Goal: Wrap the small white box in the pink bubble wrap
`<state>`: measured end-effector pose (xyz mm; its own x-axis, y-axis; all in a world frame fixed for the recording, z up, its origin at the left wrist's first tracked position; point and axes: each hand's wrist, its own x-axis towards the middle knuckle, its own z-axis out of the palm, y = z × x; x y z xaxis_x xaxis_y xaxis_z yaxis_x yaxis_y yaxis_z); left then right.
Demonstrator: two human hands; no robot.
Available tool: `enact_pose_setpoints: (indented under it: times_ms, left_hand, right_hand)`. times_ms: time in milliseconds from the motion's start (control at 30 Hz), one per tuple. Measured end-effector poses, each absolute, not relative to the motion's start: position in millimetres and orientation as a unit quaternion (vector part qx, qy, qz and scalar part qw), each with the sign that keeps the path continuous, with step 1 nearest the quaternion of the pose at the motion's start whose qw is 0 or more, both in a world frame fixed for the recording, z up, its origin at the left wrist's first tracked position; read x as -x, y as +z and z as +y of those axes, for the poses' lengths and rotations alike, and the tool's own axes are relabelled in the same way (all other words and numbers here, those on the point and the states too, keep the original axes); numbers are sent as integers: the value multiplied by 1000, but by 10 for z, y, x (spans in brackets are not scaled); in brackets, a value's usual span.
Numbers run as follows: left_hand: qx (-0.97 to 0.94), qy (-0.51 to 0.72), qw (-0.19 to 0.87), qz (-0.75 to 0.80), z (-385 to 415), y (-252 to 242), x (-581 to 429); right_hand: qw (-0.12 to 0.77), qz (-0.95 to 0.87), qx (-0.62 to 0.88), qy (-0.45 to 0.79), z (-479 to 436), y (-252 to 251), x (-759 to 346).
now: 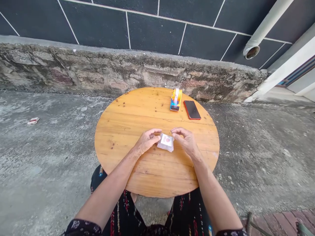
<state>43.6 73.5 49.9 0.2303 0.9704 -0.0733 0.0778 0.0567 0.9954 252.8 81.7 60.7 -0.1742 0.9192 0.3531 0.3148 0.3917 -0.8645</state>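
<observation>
A small flat packet (165,142) in clear, bubbly plastic wrap lies near the middle of the round wooden table (118,137). Its white label has a round red mark and faces up. My left hand (148,141) holds the packet's left edge, with the thumb at its upper left corner and the index finger stretched just beyond. At the upper right corner is my right hand (185,140), thumb and index finger drawn together in a pinch. Whatever lies between those fingertips, if anything, is too small to make out.
Toward the table's far edge stands a yellow and blue tape dispenser (176,99) with a tape roll. Right of it lies a red-edged phone (192,109). Beyond are a low stone wall base (98,70) and a pipe (261,32). A small crumpled pack (33,121) lies on the concrete.
</observation>
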Motion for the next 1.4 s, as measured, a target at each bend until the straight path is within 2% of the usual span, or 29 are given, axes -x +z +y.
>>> enact_pose_setpoints:
  times_ms: [433,800,1000,1267,1400]
  left_hand:
    - [-579,381,542,476,724,508,-451]
    - [-599,371,530,472,730,502,-445]
    - [-599,372,531,471,725,509,-445]
    - [-603,378,527,464,722,510,-450]
    - [-604,378,526,464,713,534,-455]
  right_hand:
    - [403,-753,441,275,802,517,-2458]
    - [462,-723,439,268,849,524,-2470]
    - [430,-749,417,284,794,531,-2481]
    - [402,-793,437,138,804,469,-2425]
    - [394,-801,432,131,821,478,-2403]
